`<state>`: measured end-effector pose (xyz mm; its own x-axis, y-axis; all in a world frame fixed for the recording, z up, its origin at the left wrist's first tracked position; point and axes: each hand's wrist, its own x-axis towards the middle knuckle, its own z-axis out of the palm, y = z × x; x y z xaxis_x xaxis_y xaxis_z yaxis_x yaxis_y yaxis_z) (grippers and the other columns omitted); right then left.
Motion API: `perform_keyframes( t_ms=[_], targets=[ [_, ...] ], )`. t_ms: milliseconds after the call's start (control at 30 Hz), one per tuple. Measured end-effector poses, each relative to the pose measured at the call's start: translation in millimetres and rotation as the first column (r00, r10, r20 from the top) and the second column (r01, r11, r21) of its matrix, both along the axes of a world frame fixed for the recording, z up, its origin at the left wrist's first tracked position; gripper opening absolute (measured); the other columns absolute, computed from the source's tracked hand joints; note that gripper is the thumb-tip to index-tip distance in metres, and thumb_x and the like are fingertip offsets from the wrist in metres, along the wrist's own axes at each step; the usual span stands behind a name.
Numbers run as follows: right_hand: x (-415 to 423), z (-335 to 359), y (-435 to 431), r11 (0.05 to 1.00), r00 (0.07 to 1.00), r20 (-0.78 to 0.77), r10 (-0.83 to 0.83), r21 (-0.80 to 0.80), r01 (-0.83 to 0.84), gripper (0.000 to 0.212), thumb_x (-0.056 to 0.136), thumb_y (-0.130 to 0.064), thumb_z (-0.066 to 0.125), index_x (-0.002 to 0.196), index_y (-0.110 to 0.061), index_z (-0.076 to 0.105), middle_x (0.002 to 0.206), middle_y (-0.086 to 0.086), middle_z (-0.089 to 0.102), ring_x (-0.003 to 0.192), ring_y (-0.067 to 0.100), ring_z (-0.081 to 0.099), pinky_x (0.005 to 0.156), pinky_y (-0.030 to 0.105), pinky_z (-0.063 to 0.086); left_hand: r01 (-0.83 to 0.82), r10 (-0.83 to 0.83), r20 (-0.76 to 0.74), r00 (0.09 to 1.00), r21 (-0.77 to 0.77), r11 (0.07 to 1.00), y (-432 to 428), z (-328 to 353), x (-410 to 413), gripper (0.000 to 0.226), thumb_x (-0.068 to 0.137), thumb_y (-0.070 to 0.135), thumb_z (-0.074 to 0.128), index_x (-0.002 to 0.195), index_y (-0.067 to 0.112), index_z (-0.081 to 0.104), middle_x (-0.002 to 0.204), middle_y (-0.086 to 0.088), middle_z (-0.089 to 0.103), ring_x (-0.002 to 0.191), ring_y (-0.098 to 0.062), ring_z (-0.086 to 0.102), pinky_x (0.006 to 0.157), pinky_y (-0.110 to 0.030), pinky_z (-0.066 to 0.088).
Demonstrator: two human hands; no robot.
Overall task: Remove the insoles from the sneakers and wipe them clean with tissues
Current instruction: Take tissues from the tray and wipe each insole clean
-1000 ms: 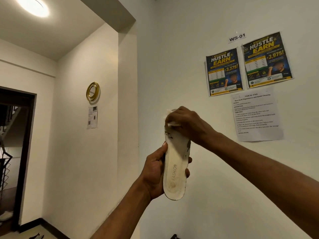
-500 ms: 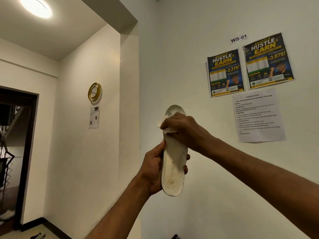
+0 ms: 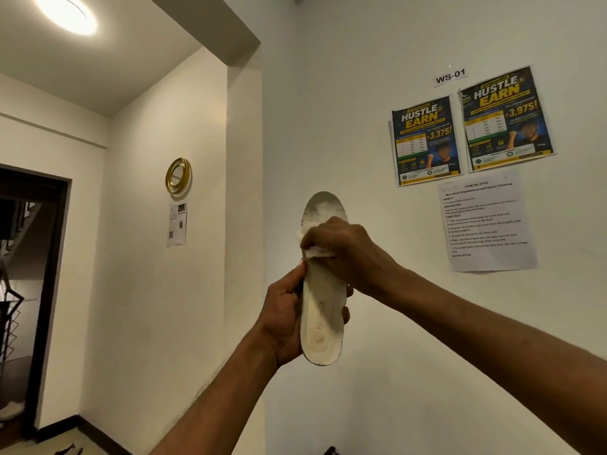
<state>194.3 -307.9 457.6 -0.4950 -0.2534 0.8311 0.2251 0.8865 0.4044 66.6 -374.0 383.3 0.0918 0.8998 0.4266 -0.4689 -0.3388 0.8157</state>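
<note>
- The left hand is closed around the heel end of a long white foam insole, held up in the air in front of a white wall.
- The insole stands up tall, toe end on top.
- The right hand pinches a crumpled white tissue against the insole's middle, just above the left hand.
- The next wipe likely runs along its length.
</note>
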Motion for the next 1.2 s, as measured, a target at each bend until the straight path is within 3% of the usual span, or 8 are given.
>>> perform_keyframes(
  t_ms=[133,267,367,533,667,800,900,1200],
  targets=[
    [3,3,7,0.995,0.985,-0.174,0.009,-0.101,-0.027,0.012,0.084,-0.010,0.074,0.095,-0.015,0.070,0.089,0.004,0.068,0.078,0.015,0.058,0.065,0.034,0.055,-0.019,0.019,-0.024,1.000,-0.004,1.000,0,0,0,0.059,0.100,0.052,0.046,0.135,0.009,0.063,0.122,-0.022,0.063,0.108,-0.037,0.058,0.084,-0.048,0.048],
    [-1,-10,0,1.000,1.000,0.015,0.010,-0.028,-0.010,0.012,0.086,-0.010,0.072,0.097,-0.013,0.069,0.093,0.006,0.069,0.083,0.021,0.062,0.067,0.033,0.056,-0.021,0.021,0.019,1.000,0.007,1.000,3,-2,-4,0.056,0.099,0.051,0.049,0.136,0.011,0.062,0.119,-0.023,0.064,0.100,-0.037,0.062,0.083,-0.048,0.048],
    [5,-3,6,0.991,0.988,-0.152,0.011,-0.128,-0.030,0.013,0.086,-0.012,0.074,0.097,-0.017,0.069,0.093,0.004,0.067,0.079,0.016,0.061,0.065,0.037,0.057,-0.027,0.028,-0.023,0.999,0.006,1.000,2,-4,-4,0.057,0.099,0.052,0.045,0.129,0.009,0.068,0.120,-0.022,0.064,0.105,-0.036,0.059,0.086,-0.048,0.046],
    [0,-17,-6,0.995,0.999,0.008,0.044,-0.087,-0.043,0.011,0.084,-0.010,0.074,0.094,-0.015,0.071,0.091,0.002,0.070,0.081,0.014,0.061,0.068,0.023,0.053,-0.038,0.037,0.051,0.998,0.026,0.999,6,-3,-4,0.049,0.098,0.050,0.048,0.122,0.012,0.069,0.109,-0.021,0.065,0.087,-0.035,0.061,0.083,-0.048,0.048],
    [3,-12,-6,0.964,0.980,-0.180,0.082,-0.235,-0.124,0.011,0.082,-0.011,0.078,0.091,-0.014,0.073,0.090,-0.001,0.072,0.076,0.004,0.062,0.067,0.018,0.054,-0.023,0.022,0.042,0.999,0.022,0.999,7,-3,0,0.051,0.098,0.050,0.048,0.121,0.011,0.071,0.112,-0.022,0.066,0.090,-0.036,0.061,0.086,-0.048,0.047],
    [-4,-22,-14,0.960,0.992,-0.078,0.098,-0.254,-0.115,0.010,0.082,-0.010,0.076,0.090,-0.015,0.074,0.088,-0.002,0.073,0.077,0.008,0.066,0.070,0.019,0.055,-0.056,0.048,0.106,0.993,0.069,0.996,9,-1,-2,0.046,0.098,0.046,0.047,0.121,0.015,0.071,0.112,-0.019,0.069,0.094,-0.037,0.063,0.088,-0.049,0.047],
    [0,-18,-13,0.931,0.980,-0.192,0.057,-0.343,-0.121,0.012,0.079,-0.016,0.080,0.089,-0.017,0.075,0.088,-0.004,0.073,0.076,0.005,0.064,0.069,0.013,0.052,-0.066,0.060,0.097,0.993,0.053,0.996,7,-1,-1,0.050,0.098,0.048,0.048,0.128,0.013,0.067,0.110,-0.019,0.067,0.091,-0.036,0.063,0.088,-0.049,0.047],
    [-2,-18,-18,0.926,0.979,-0.199,0.044,-0.360,-0.115,0.012,0.079,-0.017,0.080,0.090,-0.017,0.074,0.086,-0.005,0.072,0.075,0.004,0.065,0.069,0.014,0.055,-0.107,0.100,0.103,0.990,0.064,0.992,4,1,-2,0.048,0.101,0.047,0.044,0.121,0.013,0.071,0.107,-0.018,0.070,0.091,-0.035,0.065,0.089,-0.049,0.047]
  ],
)
